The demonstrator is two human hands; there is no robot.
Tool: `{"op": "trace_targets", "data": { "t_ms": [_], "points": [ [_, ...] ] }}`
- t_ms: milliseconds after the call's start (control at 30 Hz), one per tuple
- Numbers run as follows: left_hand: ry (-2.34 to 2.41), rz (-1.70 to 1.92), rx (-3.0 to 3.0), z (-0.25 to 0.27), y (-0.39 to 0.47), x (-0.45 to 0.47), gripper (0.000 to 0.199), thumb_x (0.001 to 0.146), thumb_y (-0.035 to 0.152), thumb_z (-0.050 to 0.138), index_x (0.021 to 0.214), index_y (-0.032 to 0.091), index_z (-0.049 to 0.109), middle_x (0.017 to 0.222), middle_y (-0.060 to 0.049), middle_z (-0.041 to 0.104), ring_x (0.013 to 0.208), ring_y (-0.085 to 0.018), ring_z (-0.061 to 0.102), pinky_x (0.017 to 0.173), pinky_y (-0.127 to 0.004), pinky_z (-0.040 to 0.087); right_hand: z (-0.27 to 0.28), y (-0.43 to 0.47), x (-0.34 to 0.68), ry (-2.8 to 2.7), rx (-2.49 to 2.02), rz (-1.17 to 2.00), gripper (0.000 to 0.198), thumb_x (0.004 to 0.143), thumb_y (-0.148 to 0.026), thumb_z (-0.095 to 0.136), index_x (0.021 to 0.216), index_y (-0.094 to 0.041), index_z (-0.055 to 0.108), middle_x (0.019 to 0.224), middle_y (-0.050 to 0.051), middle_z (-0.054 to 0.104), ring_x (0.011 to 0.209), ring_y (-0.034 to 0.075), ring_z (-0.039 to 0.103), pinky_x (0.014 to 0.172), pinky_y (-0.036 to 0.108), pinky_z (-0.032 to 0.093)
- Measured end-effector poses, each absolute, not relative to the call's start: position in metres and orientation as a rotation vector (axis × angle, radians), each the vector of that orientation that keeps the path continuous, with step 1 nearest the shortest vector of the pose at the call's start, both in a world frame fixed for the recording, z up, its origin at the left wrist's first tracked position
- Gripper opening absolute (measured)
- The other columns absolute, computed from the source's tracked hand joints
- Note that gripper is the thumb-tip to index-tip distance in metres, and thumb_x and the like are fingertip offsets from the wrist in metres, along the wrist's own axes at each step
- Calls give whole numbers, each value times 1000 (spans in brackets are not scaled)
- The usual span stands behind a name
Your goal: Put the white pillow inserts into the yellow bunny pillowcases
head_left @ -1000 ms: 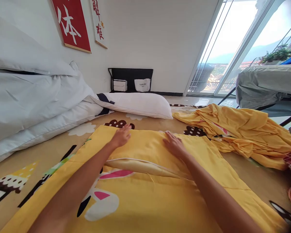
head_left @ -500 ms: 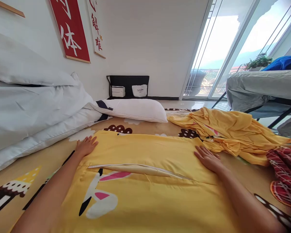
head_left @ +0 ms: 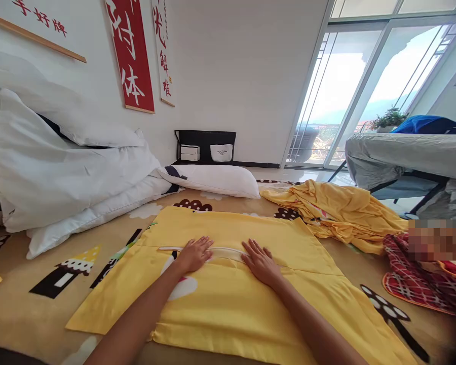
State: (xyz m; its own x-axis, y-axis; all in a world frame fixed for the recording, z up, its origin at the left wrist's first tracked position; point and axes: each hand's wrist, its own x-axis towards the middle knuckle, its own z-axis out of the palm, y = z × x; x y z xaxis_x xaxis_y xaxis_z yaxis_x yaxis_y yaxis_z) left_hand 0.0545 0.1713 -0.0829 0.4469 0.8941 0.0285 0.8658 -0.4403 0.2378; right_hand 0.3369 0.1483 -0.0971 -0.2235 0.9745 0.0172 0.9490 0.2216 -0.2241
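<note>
A yellow pillowcase point(head_left: 231, 299) with a white and pink printed figure lies spread out in front of me. A slit-like opening with a pale edge point(head_left: 228, 252) runs across its upper part. My left hand point(head_left: 195, 255) rests flat on the cloth at the left part of this slit, fingers stretched forward. Palm down, my right hand point(head_left: 263, 262) lies on the right part of the slit with its fingers spread. Neither hand grips anything. Part of the printed figure is hidden under my left hand and forearm.
White pillows point(head_left: 72, 172) are piled at the left, and another white pillow point(head_left: 216, 180) lies beyond the pillowcase. Crumpled yellow cloth point(head_left: 342, 208) lies at the right, near a red checked cloth point(head_left: 414, 284). All rest on a tan patterned bed sheet point(head_left: 114, 233). A grey-covered table point(head_left: 403, 152) stands farther right.
Both hands have moved inward from the pillowcase's left and right edges to the slit in its middle. The slit looks narrower, and the camera view has tilted up.
</note>
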Motion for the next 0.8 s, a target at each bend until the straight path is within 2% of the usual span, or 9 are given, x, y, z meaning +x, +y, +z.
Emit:
{"op": "trace_targets", "data": {
  "t_ms": [100, 367, 567, 800],
  "points": [
    [1691, 146, 2470, -85, 164, 23, 54, 95, 50, 27, 145, 30, 34, 156, -1, 23, 144, -20, 21, 115, -45, 16, -100, 134, 372, -2309, -1898, 239, 63, 94, -57, 18, 147, -27, 30, 156, 3, 21, 144, 19, 15, 114, 46, 17],
    [2069, 155, 2216, -79, 140, -72, 58, 94, 52, 26, 146, 28, 33, 156, -2, 22, 144, -21, 19, 115, -46, 16, -131, 101, 537, -2067, -2270, 55, 65, 91, -52, 16, 149, -25, 28, 155, 1, 21, 144, 17, 13, 115, 42, 17],
    [2101, 120, 2167, -78, 114, -86, 57, 95, 46, 20, 145, 24, 37, 154, -2, 27, 144, -21, 20, 116, -49, 14, -133, 97, 546, -1974, -2355, -32, 64, 92, -49, 14, 148, -23, 31, 155, 0, 23, 143, 17, 16, 114, 44, 21],
    [2117, 121, 2203, -80, 98, -89, 58, 94, 46, 24, 147, 24, 31, 155, -3, 25, 144, -22, 20, 115, -49, 16, -133, 85, 544, -1915, -2373, -88, 61, 93, -47, 15, 146, -23, 35, 154, 2, 26, 142, 17, 21, 113, 42, 23]
  ]
}}
